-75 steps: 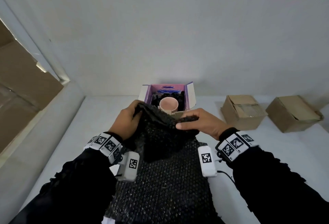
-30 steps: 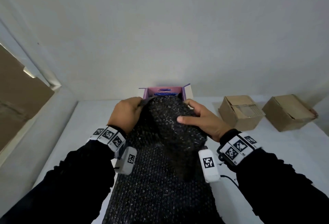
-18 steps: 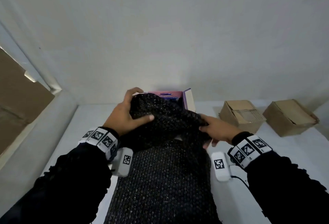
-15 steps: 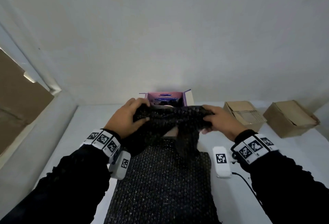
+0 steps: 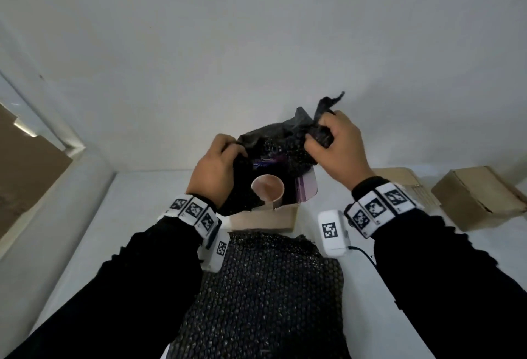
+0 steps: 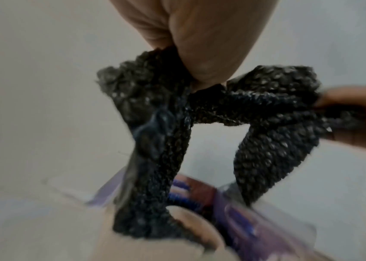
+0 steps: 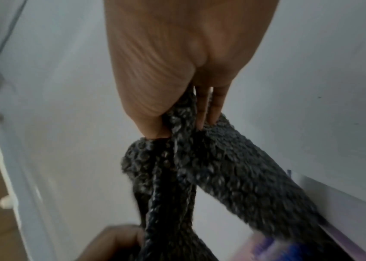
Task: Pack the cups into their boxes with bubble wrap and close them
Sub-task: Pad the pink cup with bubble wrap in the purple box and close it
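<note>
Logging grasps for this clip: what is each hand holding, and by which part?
Both grip the black bubble wrap: left hand its left bunched edge, right hand its upper right end.

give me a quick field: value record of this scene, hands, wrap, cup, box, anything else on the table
left hand: grips black bubble wrap, left end
right hand: grips the wrap's right end, raised higher
wrap: bunched, lifted above the box
pink cup: upright in box, mouth uncovered
purple-lined cardboard box: open, flaps up
flat black bubble wrap sheet: on table, near side
two brown cardboard boxes: far right
</note>
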The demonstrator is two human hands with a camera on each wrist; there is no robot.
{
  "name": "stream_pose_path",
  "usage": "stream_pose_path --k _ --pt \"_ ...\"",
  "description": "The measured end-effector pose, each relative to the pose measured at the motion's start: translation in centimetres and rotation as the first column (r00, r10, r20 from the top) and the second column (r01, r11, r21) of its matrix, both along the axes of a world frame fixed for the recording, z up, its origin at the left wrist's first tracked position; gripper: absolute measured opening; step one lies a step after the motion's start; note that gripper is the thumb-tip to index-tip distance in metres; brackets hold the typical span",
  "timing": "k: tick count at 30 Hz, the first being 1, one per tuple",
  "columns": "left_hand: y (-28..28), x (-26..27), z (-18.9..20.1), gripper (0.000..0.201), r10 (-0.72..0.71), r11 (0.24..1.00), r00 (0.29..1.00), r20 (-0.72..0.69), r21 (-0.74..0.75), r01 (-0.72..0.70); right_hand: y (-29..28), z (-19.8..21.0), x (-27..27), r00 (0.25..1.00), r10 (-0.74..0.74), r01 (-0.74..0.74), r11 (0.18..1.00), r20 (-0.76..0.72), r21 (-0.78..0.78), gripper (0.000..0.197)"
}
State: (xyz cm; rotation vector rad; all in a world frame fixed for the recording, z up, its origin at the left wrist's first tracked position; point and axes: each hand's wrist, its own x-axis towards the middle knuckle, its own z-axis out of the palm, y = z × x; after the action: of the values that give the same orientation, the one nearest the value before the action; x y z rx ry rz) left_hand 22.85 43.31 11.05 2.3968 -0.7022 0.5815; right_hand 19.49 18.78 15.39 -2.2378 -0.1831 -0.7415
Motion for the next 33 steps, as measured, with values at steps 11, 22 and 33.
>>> stream_pose_path --k 11,22,33 --pt "-0.6 2.8 -7.2 0.054 0.078 0.726 0.967 -0.242 0.679 0.111 3.3 -7.8 2.9 0.856 0.071 -0.383 0.751 -0.511 -0.538 0.034" --pt "1.1 2.6 -7.2 0.026 0.105 0.821 0.993 -0.047 0.567 -0.06 4.5 -10.2 -0.7 0.999 0.026 0.011 0.741 0.045 -0.671 0.017" --pt "2.1 2.2 -6.7 0.038 -0.071 0.915 0.979 -0.19 0.378 0.14 6.5 -10.9 -0.8 0.939 -0.224 -0.069 0.622 -0.262 -0.78 0.051"
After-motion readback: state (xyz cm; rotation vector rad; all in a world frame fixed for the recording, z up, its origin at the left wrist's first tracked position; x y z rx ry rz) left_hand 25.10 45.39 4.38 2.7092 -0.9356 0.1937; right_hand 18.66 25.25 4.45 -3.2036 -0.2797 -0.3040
